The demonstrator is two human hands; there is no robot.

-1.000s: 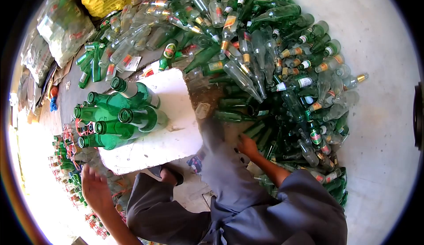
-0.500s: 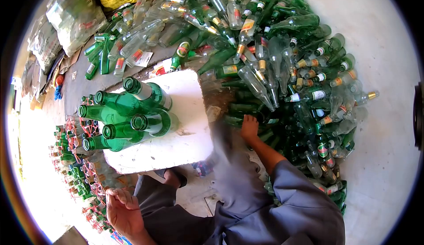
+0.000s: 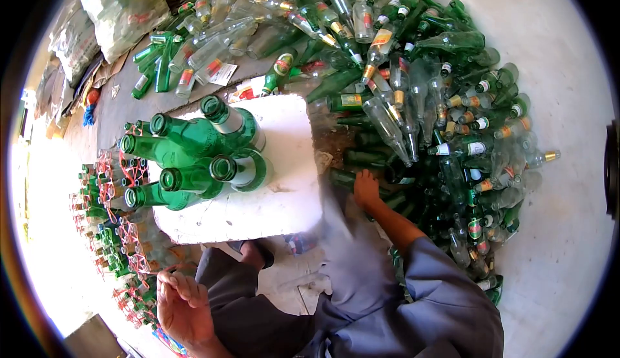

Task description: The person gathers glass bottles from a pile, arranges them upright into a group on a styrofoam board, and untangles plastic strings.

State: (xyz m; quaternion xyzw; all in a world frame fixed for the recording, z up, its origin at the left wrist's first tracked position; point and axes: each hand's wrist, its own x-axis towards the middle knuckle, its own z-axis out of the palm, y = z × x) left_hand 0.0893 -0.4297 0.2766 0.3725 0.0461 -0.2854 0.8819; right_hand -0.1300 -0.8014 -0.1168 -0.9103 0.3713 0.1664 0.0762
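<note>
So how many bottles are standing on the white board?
6, in two rows: far-left bottle, far-middle bottle, far-right bottle; near-left bottle, near-middle bottle, near-right bottle. Another could be hidden behind these.

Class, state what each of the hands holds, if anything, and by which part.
The left hand holds nothing. The right hand is at a green bottle; whether it grips it, and where, cannot be told.

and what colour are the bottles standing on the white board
The standing bottles are green, best seen in the head view.
</note>
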